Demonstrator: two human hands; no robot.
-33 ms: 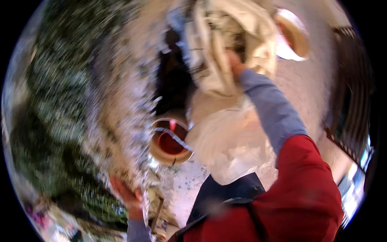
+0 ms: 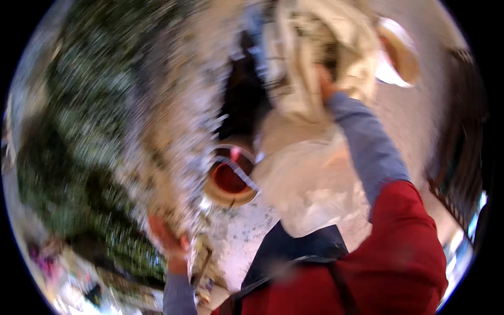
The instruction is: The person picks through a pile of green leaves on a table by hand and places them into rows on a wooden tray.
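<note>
Gripping a crumpled cream cloth [image 2: 325,47] aloft, the right hand [image 2: 324,84] keeps it off the floor, while the left hand [image 2: 169,239] clutches a blurred edge.

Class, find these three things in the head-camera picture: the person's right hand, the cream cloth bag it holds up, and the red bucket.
right hand [image 2: 324,84], head view, on the back of the hand.
cream cloth bag [image 2: 349,37], head view, on its crumpled side.
red bucket [image 2: 227,178], head view, on its red inside.
</note>
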